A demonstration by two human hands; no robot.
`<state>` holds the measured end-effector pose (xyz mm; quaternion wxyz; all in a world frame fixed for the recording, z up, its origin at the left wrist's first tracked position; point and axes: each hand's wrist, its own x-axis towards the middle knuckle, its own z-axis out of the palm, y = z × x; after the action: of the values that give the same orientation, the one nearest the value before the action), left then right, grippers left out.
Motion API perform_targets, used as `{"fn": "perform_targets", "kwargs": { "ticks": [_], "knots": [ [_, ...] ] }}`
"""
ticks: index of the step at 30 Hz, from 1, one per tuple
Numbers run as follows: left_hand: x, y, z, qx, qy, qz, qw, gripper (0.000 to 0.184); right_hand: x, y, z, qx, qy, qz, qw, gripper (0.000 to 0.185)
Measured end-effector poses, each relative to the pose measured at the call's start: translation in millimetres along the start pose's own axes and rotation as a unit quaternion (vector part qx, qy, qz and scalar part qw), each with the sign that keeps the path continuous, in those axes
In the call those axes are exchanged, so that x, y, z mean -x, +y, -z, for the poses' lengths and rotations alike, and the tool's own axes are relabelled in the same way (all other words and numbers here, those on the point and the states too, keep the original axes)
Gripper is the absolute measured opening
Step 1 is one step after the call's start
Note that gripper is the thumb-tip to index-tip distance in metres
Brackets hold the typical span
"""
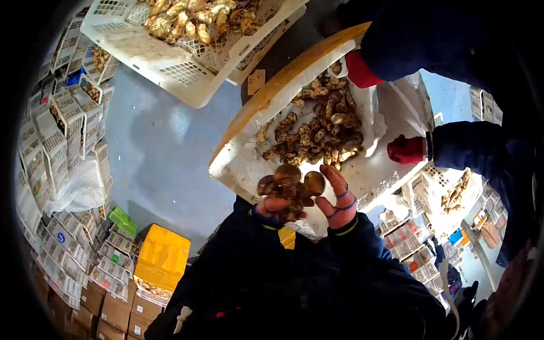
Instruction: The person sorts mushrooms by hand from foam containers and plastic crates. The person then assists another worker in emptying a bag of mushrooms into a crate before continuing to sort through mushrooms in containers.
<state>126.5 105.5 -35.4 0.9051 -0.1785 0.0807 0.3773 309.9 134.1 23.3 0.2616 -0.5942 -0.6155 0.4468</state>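
A cluster of brown mushrooms (289, 190) with round caps is held up close to my body, over the near edge of a wide white-lined tub (232, 156). My left hand (273, 206) is wrapped round the cluster's lower left side, its fingers partly hidden by the caps. On the right, my right hand (340, 201) has its thumb and fingers apart beside the rightmost cap; whether it touches that cap is unclear. Blue bands cross its fingers. Beyond them, a pile of knobbly brown mushrooms (323, 127) lies in the tub.
At the right, a co-worker's red-gloved hands (407, 149) reach over the tub. A white crate (192, 93) of mushrooms stands at the upper left. Stacked crates (51, 141) line the left side, with a yellow box (162, 256) at the lower left.
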Motion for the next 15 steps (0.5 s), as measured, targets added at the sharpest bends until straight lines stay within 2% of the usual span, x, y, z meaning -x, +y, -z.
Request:
{"fn": "perform_targets", "kwargs": {
  "ticks": [1,2,3,4,6,7,8,10,12,13,14,15],
  "knots": [
    [6.3,14.2,-8.3,-0.051,0.02,-0.035,0.998,0.06,6.2,4.3,0.2,-0.083,0.016,-0.048,0.995,0.054],
    [10.7,33.1,-44.2,-0.134,0.101,-0.068,0.983,0.063,17.5,12.6,-2.3,-0.164,0.032,-0.101,0.981,0.052],
    [10.5,56.8,-63.0,-0.075,0.112,-0.085,0.987,0.063,22.8,21.7,-4.2,-0.146,0.027,-0.164,0.975,0.043],
    [4.3,87.3,-76.8,-0.013,0.123,-0.101,0.987,0.064,43.6,51.1,-15.9,-0.205,0.025,-0.25,0.946,0.038],
    [-17.1,143.5,-118.2,-0.144,0.062,-0.155,0.975,0.067,84.2,112.2,-36.5,-0.265,0.018,-0.371,0.89,0.035],
    [-27.6,171.5,-139.2,-0.204,0.036,-0.187,0.96,0.068,101.9,138.6,-44.4,-0.218,-0.011,-0.386,0.896,0.034],
    [-39.6,196.3,-159.5,-0.218,0.07,-0.212,0.95,0.06,112.4,153.8,-48.2,-0.173,-0.043,-0.399,0.899,0.033],
    [-76.0,243.3,-170.8,-0.121,0.223,-0.331,0.909,0.051,119.8,155.5,-48.4,-0.134,-0.011,-0.446,0.885,0.035],
    [-99.2,276.9,-166.2,-0.206,0.29,-0.342,0.87,0.051,120.3,168.2,-47.2,-0.116,-0.017,-0.49,0.864,0.04],
    [-109.8,281.4,-163.9,-0.224,0.279,-0.358,0.862,0.059,120.1,183.1,-48.9,-0.113,-0.012,-0.479,0.87,0.04],
    [-111.4,284.9,-164.7,-0.141,0.335,-0.339,0.868,0.069,119.9,197.8,-50.6,-0.109,-0.008,-0.469,0.876,0.04],
    [-110.0,286.7,-161.8,-0.134,0.319,-0.322,0.881,0.072,124.3,230.1,-56.5,-0.112,0.003,-0.427,0.897,0.039]
  ]
}}
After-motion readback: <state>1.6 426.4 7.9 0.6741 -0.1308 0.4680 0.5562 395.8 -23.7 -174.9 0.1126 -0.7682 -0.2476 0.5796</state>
